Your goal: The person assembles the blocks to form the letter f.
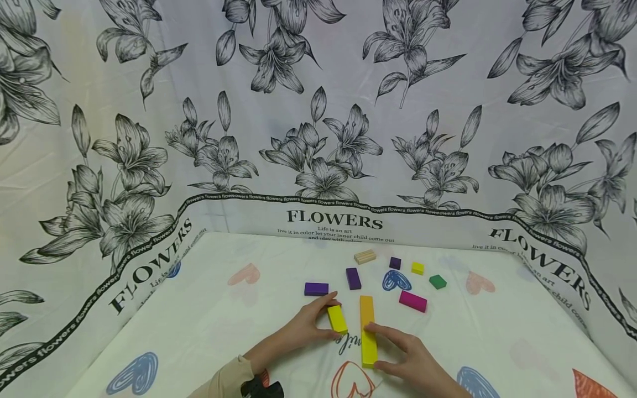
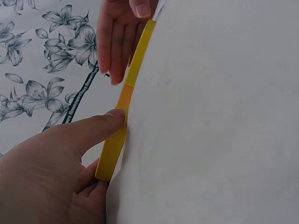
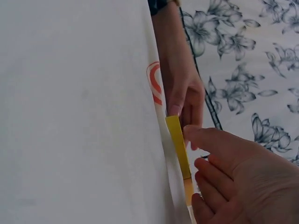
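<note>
In the head view my left hand holds a short yellow block by its two ends, thumb near and fingers far. The left wrist view also shows the left thumb against this yellow block. To its right an orange block and a second yellow block lie end to end in one straight strip. My right hand grips that second yellow block, index finger by the joint with the orange one and thumb at the near end. The right wrist view shows its thumb beside the yellow block.
Beyond the hands lie two purple blocks, one flat and one angled, a small purple cube, a natural wood piece, a small yellow block, a green block and a magenta block. A printed white cloth covers the table.
</note>
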A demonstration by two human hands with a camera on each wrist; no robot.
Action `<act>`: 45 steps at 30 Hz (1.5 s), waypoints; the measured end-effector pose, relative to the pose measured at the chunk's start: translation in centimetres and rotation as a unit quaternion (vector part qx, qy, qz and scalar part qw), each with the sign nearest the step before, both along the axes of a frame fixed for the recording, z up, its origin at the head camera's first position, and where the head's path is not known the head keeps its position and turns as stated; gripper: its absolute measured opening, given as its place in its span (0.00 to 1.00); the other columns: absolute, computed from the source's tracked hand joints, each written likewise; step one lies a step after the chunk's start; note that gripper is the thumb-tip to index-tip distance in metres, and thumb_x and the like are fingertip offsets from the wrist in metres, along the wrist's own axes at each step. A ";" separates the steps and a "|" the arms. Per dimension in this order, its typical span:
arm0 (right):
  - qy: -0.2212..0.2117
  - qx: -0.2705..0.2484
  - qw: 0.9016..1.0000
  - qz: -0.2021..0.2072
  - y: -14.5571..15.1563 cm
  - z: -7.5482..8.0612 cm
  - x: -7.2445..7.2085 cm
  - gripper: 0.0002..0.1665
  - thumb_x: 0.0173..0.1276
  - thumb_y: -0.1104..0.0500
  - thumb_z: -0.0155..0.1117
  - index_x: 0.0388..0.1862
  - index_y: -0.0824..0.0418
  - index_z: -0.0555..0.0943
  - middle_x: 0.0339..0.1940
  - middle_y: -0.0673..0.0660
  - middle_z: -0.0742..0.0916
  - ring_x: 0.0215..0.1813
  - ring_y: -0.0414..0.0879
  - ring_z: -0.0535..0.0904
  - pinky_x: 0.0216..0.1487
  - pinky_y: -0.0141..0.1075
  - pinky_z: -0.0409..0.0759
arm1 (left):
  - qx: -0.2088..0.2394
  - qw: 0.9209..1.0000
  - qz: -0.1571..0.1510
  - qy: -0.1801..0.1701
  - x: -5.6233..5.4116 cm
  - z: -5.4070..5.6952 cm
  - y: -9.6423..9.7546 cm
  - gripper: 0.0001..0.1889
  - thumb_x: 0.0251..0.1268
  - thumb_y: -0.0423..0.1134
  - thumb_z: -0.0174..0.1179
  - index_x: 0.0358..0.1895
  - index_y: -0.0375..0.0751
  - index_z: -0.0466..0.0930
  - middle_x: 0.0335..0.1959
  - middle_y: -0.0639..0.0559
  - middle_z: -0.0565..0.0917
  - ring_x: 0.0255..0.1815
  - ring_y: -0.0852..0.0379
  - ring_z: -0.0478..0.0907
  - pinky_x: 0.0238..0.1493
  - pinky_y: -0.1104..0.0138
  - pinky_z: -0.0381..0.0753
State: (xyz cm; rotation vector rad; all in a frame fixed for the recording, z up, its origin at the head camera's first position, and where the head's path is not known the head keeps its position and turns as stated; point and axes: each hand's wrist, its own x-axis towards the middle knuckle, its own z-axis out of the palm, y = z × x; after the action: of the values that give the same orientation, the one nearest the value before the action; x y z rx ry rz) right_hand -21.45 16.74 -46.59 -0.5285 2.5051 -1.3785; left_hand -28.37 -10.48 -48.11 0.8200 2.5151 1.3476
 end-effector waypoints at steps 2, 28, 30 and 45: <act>-0.007 -0.007 1.000 -0.012 -0.1 0.2 0.0 0.39 0.57 0.45 0.74 0.68 0.40 0.72 0.69 0.46 0.77 0.74 0.61 0.65 0.68 0.67 0.66 | -0.001 1.000 0.003 -0.001 0.0 0.1 0.0 0.49 0.54 0.44 0.73 0.76 0.41 0.54 0.67 0.51 0.75 0.73 0.50 0.67 0.75 0.56 0.63; -0.014 -0.018 0.998 -0.053 0.0 0.7 -1.2 0.43 0.57 0.45 0.74 0.71 0.45 0.69 0.72 0.52 0.75 0.78 0.63 0.59 0.70 0.68 0.62 | -0.006 1.000 -0.002 0.009 0.0 -0.1 0.0 0.49 0.54 0.45 0.73 0.76 0.40 0.53 0.68 0.50 0.75 0.73 0.49 0.68 0.75 0.57 0.64; -0.015 -0.019 0.999 -0.048 0.0 0.5 -1.2 0.43 0.57 0.46 0.74 0.71 0.46 0.69 0.72 0.52 0.75 0.78 0.63 0.58 0.70 0.67 0.62 | -0.002 1.000 -0.005 0.017 0.0 -0.1 0.0 0.49 0.54 0.45 0.73 0.76 0.39 0.53 0.67 0.49 0.75 0.72 0.49 0.68 0.74 0.57 0.64; 0.000 -0.017 0.997 -0.081 0.8 0.4 -2.3 0.43 0.57 0.47 0.74 0.72 0.45 0.69 0.72 0.53 0.74 0.77 0.61 0.61 0.71 0.62 0.66 | 0.030 0.999 -0.019 0.021 0.0 -0.2 -0.1 0.49 0.54 0.41 0.73 0.76 0.35 0.52 0.67 0.44 0.74 0.72 0.45 0.67 0.74 0.57 0.64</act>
State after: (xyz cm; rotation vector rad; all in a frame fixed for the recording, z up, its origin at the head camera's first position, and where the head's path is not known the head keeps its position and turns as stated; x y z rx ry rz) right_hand -23.77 17.55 -46.18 -0.3364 2.5770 -1.4805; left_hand -28.39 -10.56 -48.35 0.9130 2.4888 1.4135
